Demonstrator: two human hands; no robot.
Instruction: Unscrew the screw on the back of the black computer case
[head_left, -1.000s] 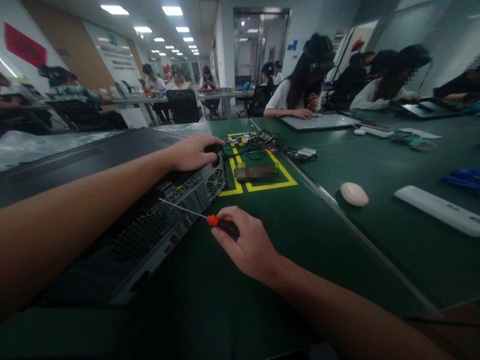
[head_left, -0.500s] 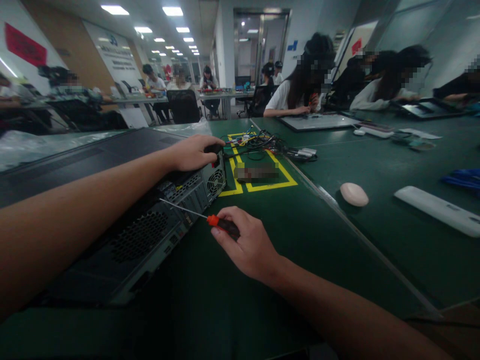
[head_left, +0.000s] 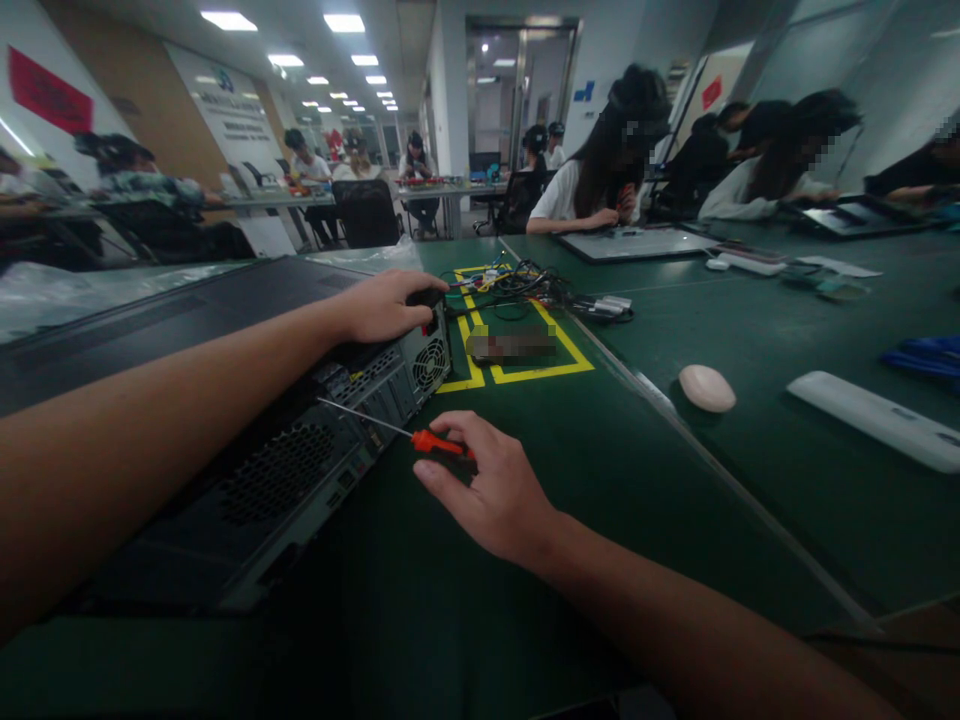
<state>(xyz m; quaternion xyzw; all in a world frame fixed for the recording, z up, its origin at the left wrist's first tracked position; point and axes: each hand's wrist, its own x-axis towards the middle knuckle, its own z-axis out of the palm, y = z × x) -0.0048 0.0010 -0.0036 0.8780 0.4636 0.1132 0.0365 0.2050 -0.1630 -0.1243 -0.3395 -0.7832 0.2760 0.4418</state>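
Note:
A black desktop computer case [head_left: 225, 300] lies on its side at the left, its rear panel with vent holes and a round fan grille facing me. My left hand [head_left: 382, 305] rests at the case's far top corner, finger and thumb closed round a dark object [head_left: 426, 298] with a red part, its kind unclear. My right hand [head_left: 499, 480] holds a screwdriver [head_left: 439, 444] by its orange and black handle, thumb lifted off the handle. The thin shaft points left, its tip at the upper edge of the rear panel. Whatever the tip touches is too dark to make out.
Beyond the case lie tangled cables [head_left: 525, 280] and a dark, partly blurred object [head_left: 517, 347] within yellow tape [head_left: 544, 375]. To the right are a pale mouse-shaped object [head_left: 707, 388], a long white bar [head_left: 874, 415] and a blue bundle [head_left: 926, 358]. A co-worker [head_left: 585, 190] sits across the table.
My right hand's fingers have shifted on the screwdriver and its handle has turned, showing more orange. The thumb has moved away from it. My left hand and the case stay put.

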